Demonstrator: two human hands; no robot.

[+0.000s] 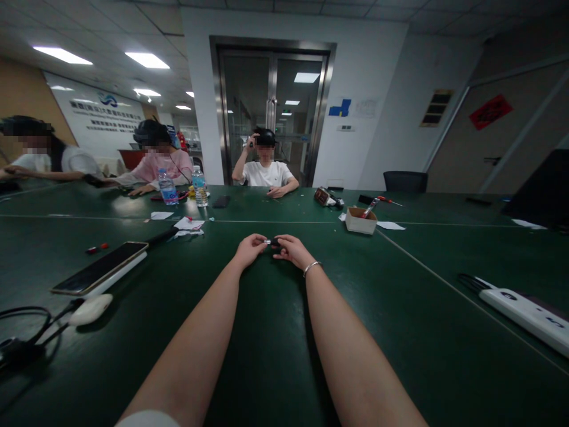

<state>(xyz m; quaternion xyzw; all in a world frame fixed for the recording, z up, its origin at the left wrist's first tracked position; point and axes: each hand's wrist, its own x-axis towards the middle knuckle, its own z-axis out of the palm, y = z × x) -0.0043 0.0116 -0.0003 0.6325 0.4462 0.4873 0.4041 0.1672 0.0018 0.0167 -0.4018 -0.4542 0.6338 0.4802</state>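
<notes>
1. Head view: the left hand (249, 250) is pinched, thumb against fingertips, at the silvery end of a small black object (274, 242); the right hand (293, 250), a bracelet (312, 268) at its wrist, grips the black part between thumb and finger; I cannot tell whether either hand touches the desk (275, 332).
2. The small black object is held level between the two hands, over the middle of the desk, just short of the pale seam running parallel to the far edge.
3. Beyond the right hand, by that seam, stands an open box (361, 222) with a pen-like stick leaning out; beyond the left hand lie scraps of paper (189, 223).
4. Toward the desk's left edge, a phone (102, 267) rests on a white item; a white rounded piece (92, 309) lies nearer, beside black cables; toward the right edge lies a white power strip (524, 311).
5. Toward the far edge stand two bottles (200, 187); a red-handled screwdriver (386, 200) lies farther right; a person in white (267, 173) sits across that edge, with two more people farther left.
</notes>
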